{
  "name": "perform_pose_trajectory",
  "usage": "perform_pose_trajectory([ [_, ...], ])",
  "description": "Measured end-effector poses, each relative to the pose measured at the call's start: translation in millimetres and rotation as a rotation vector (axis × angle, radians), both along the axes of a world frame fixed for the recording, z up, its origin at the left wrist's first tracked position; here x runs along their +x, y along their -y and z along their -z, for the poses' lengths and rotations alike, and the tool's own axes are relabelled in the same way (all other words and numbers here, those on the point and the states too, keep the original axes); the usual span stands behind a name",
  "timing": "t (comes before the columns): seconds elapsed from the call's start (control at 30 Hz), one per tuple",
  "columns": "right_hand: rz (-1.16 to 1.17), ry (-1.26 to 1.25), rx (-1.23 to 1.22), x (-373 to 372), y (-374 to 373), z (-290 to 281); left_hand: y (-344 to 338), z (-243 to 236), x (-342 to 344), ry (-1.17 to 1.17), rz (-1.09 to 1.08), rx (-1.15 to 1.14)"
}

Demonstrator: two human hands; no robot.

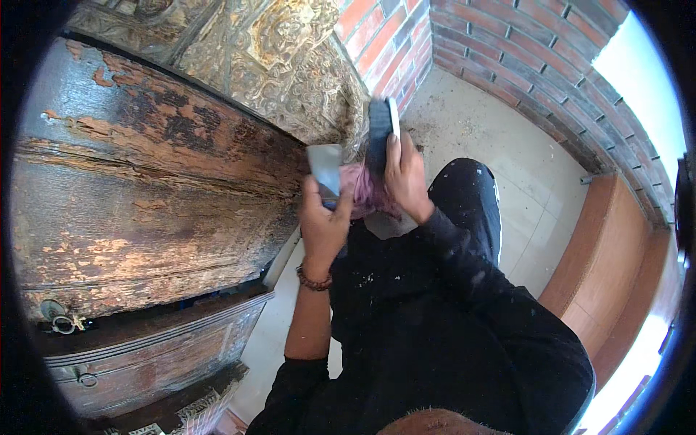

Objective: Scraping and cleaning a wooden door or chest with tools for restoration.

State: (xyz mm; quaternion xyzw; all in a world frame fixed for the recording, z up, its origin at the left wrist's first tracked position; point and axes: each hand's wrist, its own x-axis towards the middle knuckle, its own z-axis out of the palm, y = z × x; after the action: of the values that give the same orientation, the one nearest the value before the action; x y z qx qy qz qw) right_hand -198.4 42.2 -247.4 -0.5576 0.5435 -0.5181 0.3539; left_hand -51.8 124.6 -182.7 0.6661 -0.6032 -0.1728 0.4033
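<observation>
Red-brick walls (500, 54), peeling wooden cabinet (159, 210); left hand (324, 226) curls round a flat silver scraper (326, 165), right hand (408, 183) round a black-and-white brush (379, 136).

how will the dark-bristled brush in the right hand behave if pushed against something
The brush should give mainly at its dark bristles, as its white back looks straight and stiff. It is probably light, since the right hand alone holds it. Its long, flattish shape suggests it wouldn't roll.
</observation>
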Motion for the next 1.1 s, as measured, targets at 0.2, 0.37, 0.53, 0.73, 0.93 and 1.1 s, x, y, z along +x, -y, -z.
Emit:
perform_pose_trajectory([
  [0.2, -0.047, -0.578, 0.079, 6.4, 80.8, 68.5, 24.7, -109.1, 38.7, 0.428, -0.309, -0.942],
  [0.37, 0.008, -0.378, -0.071, 25.5, 70.7, 79.0, 79.6, -230.9, 58.9, 0.923, -0.471, -1.361],
  [0.53, 0.045, -0.41, -0.161, 34.9, 49.0, 106.0, 129.3, -260.0, 24.4, 1.009, -0.358, -1.135],
  [0.73, 0.027, -0.452, -0.123, 11.7, 88.5, 89.0, 146.2, -275.8, 34.5, 0.7, -0.173, -1.004],
  [0.93, 0.098, -0.468, -0.043, -18.3, 88.1, 148.9, 149.6, -279.0, 28.9, 0.82, -0.311, -0.91],
  [1.1, -0.043, -0.337, -0.205, -8.6, 84.9, 96.7, 149.6, -278.0, 24.7, 0.777, -0.258, -1.007],
])
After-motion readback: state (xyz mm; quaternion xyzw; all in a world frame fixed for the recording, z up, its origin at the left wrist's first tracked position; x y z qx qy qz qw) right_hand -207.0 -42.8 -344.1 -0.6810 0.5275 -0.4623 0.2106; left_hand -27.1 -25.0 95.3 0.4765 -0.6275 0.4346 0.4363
